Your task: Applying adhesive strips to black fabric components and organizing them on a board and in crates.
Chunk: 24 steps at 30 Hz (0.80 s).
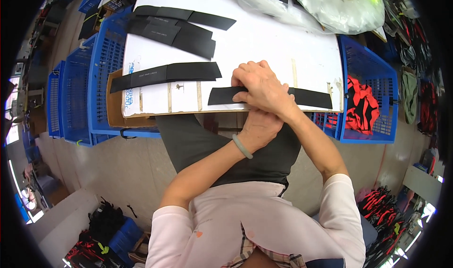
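A black flat strip [311, 98] lies along the near edge of the white tabletop. My right hand [264, 86] is closed over its middle, fingers curled at the far side and thumb against the strip. Under my right wrist comes my left hand [262, 126], at the table's edge, with a pale bangle on the wrist. Most of its fingers are hidden; only fingertips show beside the right wrist. Left of my hands lies another black strip [188, 73] with small pale print. Farther back, several more black strips [193, 39] overlap in a loose pile.
The white tabletop [264, 41] has strips of tape near its front edge. Clear plastic bags [339, 8] fill the back right. Blue crates [368, 55] flank the table, the right one holding red and black fabric [362, 105]. A cardboard box [115, 107] sits under the left edge.
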### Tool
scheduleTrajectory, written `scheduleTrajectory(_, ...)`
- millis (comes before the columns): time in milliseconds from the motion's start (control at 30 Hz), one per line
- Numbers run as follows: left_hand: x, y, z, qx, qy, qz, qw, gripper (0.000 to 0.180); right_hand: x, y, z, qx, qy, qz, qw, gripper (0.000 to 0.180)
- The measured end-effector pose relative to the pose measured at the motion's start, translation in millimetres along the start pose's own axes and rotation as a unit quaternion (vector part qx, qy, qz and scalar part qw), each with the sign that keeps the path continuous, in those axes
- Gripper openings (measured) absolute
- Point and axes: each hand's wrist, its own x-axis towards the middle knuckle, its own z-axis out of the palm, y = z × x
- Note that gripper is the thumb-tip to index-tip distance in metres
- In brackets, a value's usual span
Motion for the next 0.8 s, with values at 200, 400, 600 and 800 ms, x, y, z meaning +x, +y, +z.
scheduleTrajectory(200,-3.1,-4.0,0.7,-0.026,-0.001,-0.001,1.000,0.044,13.9,1.6,7.6,0.055,-0.075,0.030,0.995,0.025)
scheduleTrajectory(400,-2.4,-5.2,4.4,-0.006,-0.010,0.021,1.000,0.044,14.5,-0.1,11.5,0.089,-0.010,0.034,0.995,0.020)
scheduleTrajectory(600,-5.0,-11.0,7.0,0.028,-0.034,0.038,0.998,0.044,19.8,-14.0,32.2,0.060,0.073,-0.014,0.995,0.020)
scheduleTrajectory(800,-1.9,-8.1,10.0,0.012,-0.029,0.026,0.999,0.044,21.2,-10.6,22.0,0.085,-0.004,0.029,0.996,0.022)
